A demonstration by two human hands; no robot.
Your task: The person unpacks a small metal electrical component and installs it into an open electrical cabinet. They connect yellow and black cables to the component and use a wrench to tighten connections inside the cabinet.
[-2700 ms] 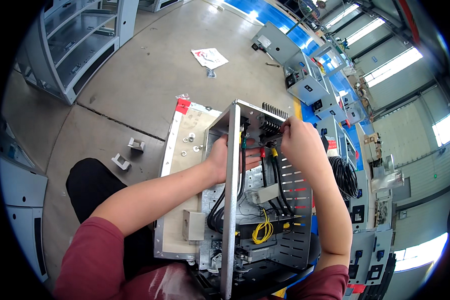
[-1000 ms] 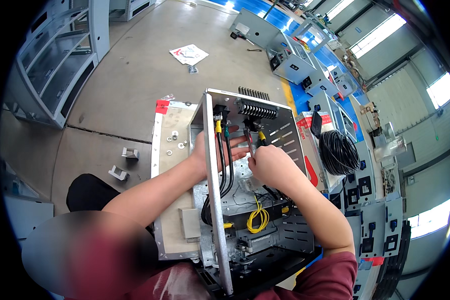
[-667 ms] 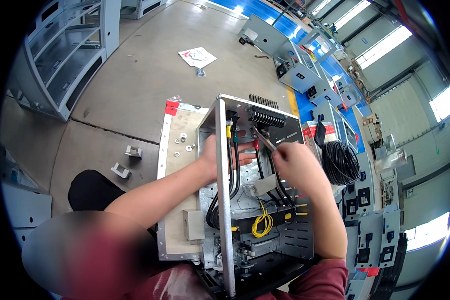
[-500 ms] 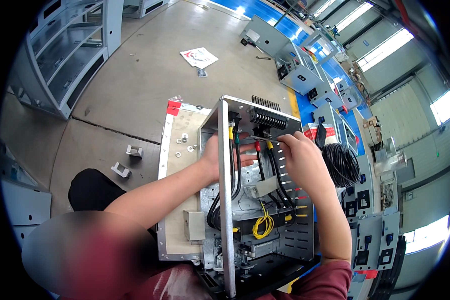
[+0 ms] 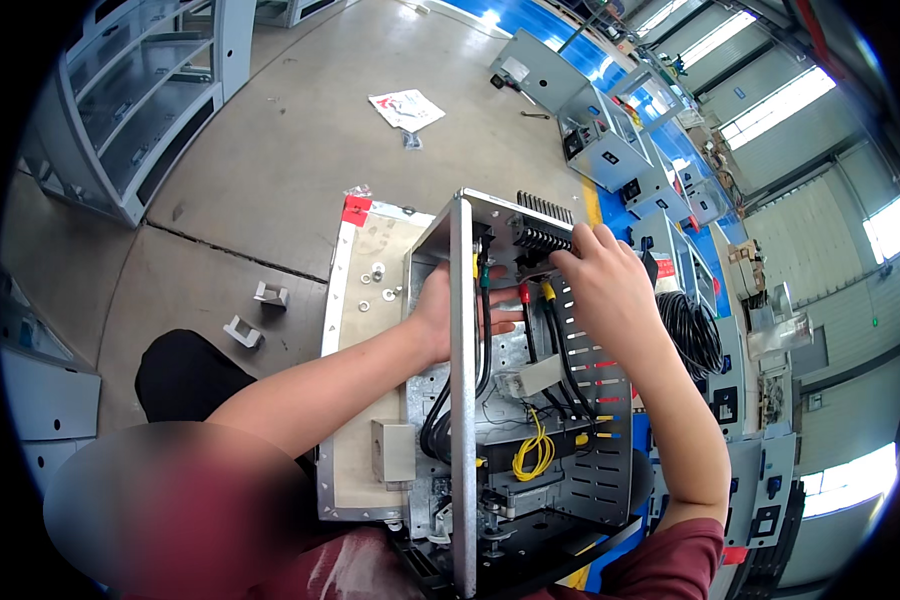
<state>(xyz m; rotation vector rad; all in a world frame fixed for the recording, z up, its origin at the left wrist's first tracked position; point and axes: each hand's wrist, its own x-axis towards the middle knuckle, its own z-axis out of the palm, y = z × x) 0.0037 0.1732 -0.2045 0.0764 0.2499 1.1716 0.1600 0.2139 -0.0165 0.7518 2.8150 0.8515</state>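
An open metal electrical enclosure (image 5: pixel 463 400) stands in front of me. My left hand (image 5: pixel 440 310) reaches in behind its front post, fingers stretched out behind the black cables (image 5: pixel 484 350). My right hand (image 5: pixel 605 285) is closed beside the black terminal block (image 5: pixel 540 236) at the enclosure's top. From its fingertips a slim metal tool (image 5: pixel 536 272) extends leftward under the block; its tip is hard to make out. Close below are cable ends with a red sleeve (image 5: pixel 525 293) and a yellow sleeve (image 5: pixel 547 291). A green sleeve (image 5: pixel 485 277) is near my left fingers.
Washers (image 5: pixel 364 306) and a grey block (image 5: pixel 393 452) lie on the board (image 5: pixel 355 380) under the enclosure. A yellow wire coil (image 5: pixel 534 458) hangs inside it. At right is a black cable coil (image 5: pixel 688 340). Two brackets (image 5: pixel 243 332) sit on the floor at left.
My right hand has moved slightly up toward the terminal block, its wrist turned, and less of the metal tool shows. The left hand keeps its place among the cables. The view has shifted slightly.
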